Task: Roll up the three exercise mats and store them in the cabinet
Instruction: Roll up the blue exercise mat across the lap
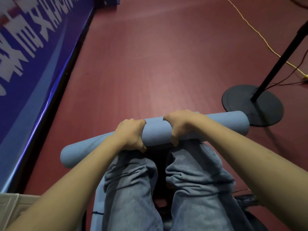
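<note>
**One mat rolled and in hand; cabinet nowhere in view**

The dark red floor (150, 55) fills most of the frame, with a blue banner (30, 52) bearing white lettering running down the left edge. The person's legs in blue jeans (133, 189) take up the lower centre. At the right edge stands a black pole on a round black base (253, 105), and a pale yellow cable (260, 34) trails across the upper right of the floor.

Across the middle of the frame, just above the knees, lies a light blue exercise mat (156, 132), wound into a tight roll slanting from lower left to upper right. No loose tail shows, so the rolling of this mat looks finished or all but finished. More light blue material shows beneath the legs at the bottom; whether that is a second mat cannot be told.

The left hand (131, 135) wraps its fingers over the roll left of centre, and the right hand (180, 125) does the same just beside it; both grip it firmly.

As a judgement: at least one mat is rolled, none can be seen stored, and the other two mats and the cabinet lie out of view, so carrying and stowing remain.
</note>
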The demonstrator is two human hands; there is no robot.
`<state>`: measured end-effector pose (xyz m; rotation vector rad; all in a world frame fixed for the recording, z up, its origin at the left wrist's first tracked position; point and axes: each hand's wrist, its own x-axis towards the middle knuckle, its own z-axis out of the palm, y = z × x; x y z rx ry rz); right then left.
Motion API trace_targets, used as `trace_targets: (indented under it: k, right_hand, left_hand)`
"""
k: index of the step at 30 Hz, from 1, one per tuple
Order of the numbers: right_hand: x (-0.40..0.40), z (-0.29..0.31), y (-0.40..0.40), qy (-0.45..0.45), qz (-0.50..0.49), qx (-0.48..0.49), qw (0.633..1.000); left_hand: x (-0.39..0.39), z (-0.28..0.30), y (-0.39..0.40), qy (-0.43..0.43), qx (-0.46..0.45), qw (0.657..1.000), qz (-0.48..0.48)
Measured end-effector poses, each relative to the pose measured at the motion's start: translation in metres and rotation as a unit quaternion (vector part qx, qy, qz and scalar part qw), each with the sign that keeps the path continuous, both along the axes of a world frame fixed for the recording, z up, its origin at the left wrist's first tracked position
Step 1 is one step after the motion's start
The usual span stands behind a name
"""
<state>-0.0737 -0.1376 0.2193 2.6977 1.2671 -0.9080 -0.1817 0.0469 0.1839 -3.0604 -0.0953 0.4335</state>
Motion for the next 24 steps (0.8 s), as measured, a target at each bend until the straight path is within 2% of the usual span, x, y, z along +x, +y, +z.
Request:
trace_targets:
  k: [5,10,18,24]
  right_hand:
    - [-0.001,-0.023,-0.023,-0.115,0.032,0.076,0.990]
    - [-0.007,-0.031,-0.027,-0.182,0.032,0.088,0.979]
    - [-0.043,0.014,-0.045,-0.123,0.033,0.070,0.989]
    - [-0.105,0.030,-0.083,-0.141,0.069,0.075,0.985]
  left_hand:
    - [0.021,0.006,0.004,0.091,-0.043,0.994,0.041]
    - [0.019,0.001,0.004,0.084,-0.060,0.994,0.047]
    - [-0.022,0.047,-0.013,0.086,-0.025,0.996,-0.004]
    - [-0.089,0.068,-0.056,0.095,-0.001,0.995,-0.020]
